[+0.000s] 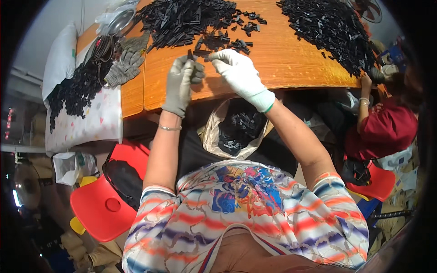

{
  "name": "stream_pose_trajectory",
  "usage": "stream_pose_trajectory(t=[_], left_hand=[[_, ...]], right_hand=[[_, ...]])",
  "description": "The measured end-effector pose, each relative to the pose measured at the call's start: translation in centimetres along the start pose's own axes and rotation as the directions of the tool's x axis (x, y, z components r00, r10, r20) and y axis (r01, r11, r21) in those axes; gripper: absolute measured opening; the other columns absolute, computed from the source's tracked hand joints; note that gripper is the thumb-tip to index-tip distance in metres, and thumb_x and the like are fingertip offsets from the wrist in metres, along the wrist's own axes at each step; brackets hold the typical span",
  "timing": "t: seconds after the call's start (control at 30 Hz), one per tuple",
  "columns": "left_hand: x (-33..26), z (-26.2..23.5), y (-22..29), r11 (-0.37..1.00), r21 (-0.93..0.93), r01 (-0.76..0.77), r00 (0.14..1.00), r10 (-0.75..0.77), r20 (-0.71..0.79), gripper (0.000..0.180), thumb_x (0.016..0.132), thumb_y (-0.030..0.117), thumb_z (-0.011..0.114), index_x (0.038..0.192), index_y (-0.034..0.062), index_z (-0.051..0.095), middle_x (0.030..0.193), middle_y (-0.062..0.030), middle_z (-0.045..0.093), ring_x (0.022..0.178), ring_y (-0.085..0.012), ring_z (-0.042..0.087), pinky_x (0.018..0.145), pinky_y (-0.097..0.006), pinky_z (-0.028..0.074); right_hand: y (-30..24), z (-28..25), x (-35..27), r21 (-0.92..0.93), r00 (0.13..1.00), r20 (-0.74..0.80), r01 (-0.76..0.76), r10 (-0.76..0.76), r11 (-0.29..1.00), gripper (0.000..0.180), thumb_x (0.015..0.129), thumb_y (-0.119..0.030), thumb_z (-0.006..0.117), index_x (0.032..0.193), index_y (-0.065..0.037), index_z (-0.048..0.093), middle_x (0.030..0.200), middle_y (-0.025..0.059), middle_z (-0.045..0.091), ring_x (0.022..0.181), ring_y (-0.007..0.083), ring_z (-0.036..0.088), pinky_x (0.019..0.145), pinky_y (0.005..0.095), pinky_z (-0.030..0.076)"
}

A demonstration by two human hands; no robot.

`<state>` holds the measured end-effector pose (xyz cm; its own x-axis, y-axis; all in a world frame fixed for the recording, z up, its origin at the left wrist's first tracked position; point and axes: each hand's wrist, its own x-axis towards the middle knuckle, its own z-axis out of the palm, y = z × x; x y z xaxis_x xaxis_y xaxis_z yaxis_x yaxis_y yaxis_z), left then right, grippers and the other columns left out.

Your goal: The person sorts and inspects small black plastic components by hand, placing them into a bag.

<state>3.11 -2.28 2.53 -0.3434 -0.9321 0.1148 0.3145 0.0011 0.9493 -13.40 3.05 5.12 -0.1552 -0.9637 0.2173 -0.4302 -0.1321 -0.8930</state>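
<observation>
My left hand [177, 88], in a grey glove, pinches a small black plastic piece [190, 55] upright between thumb and fingers. Close beside it, my right hand [241, 77] wears a white glove with a green cuff edge. Its thumb and fingertips are pressed together; what they hold, if anything, is too small to make out. Both hands are above the near edge of the orange-brown wooden table [268, 57]. Just beyond them lie loose black pieces [216, 42], in front of a large heap of black plastic parts [182, 20].
Below the table edge, an open bag [212, 132] in my lap holds black pieces. Another black heap [327, 32] spreads at the right, near a person in a dark red top [384, 125]. At left are grey gloves [125, 68], a white sack [61, 59] and a red chair [98, 207].
</observation>
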Motion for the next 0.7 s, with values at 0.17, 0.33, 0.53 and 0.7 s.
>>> stream_pose_trajectory(t=[0.17, 0.33, 0.53, 0.7], left_hand=[[-2.6, 1.6, 0.3, 0.987, -0.154, 0.054, 0.998, -0.051, 0.028, 0.023, 0.099, 0.021, 0.047, 0.112, 0.0024, 0.048, 0.078, -0.0022, 0.056, 0.060, -0.0070, 0.050, 0.053, -0.019, 0.041], [-3.2, 2.4, 0.2, 0.994, -0.088, 0.068, 0.998, -0.066, 0.023, 0.024, 0.099, 0.018, 0.045, 0.115, 0.0006, 0.048, 0.076, -0.0014, 0.053, 0.058, -0.0049, 0.046, 0.052, -0.018, 0.039], [-3.3, 2.5, 0.3, 0.998, -0.019, 0.058, 0.998, -0.058, 0.004, 0.023, 0.100, 0.017, 0.044, 0.115, 0.0008, 0.048, 0.075, -0.0014, 0.053, 0.057, -0.0048, 0.045, 0.051, -0.018, 0.039], [-3.7, 2.6, 0.5, 0.998, 0.044, 0.054, 0.998, -0.053, -0.023, 0.022, 0.099, 0.018, 0.046, 0.113, 0.0013, 0.049, 0.075, -0.0012, 0.053, 0.056, -0.0044, 0.045, 0.051, -0.018, 0.038]], right_hand=[[-1.8, 1.4, 0.1, 0.312, 0.997, -0.071, 0.035, -0.014, 0.949, 0.022, 0.089, -0.012, 0.060, 0.108, -0.002, 0.065, 0.092, 0.0029, 0.068, 0.075, 0.0055, 0.058, 0.067, 0.0217, 0.049], [-1.8, 1.4, -0.1, 0.301, 0.996, -0.090, 0.042, -0.015, 0.953, 0.023, 0.089, -0.011, 0.061, 0.109, -0.002, 0.065, 0.096, 0.0051, 0.069, 0.083, 0.0080, 0.063, 0.071, 0.0225, 0.050], [-1.3, 1.4, 0.0, 0.272, 0.996, -0.077, 0.057, -0.037, 0.961, 0.023, 0.089, -0.011, 0.061, 0.109, -0.002, 0.065, 0.097, 0.0058, 0.069, 0.087, 0.0089, 0.064, 0.076, 0.0226, 0.050], [-1.9, 1.1, -0.4, 0.157, 0.998, 0.003, 0.059, -0.061, 0.986, 0.026, 0.089, -0.016, 0.060, 0.111, -0.003, 0.062, 0.093, 0.0100, 0.070, 0.085, 0.0202, 0.068, 0.075, 0.0303, 0.052]])
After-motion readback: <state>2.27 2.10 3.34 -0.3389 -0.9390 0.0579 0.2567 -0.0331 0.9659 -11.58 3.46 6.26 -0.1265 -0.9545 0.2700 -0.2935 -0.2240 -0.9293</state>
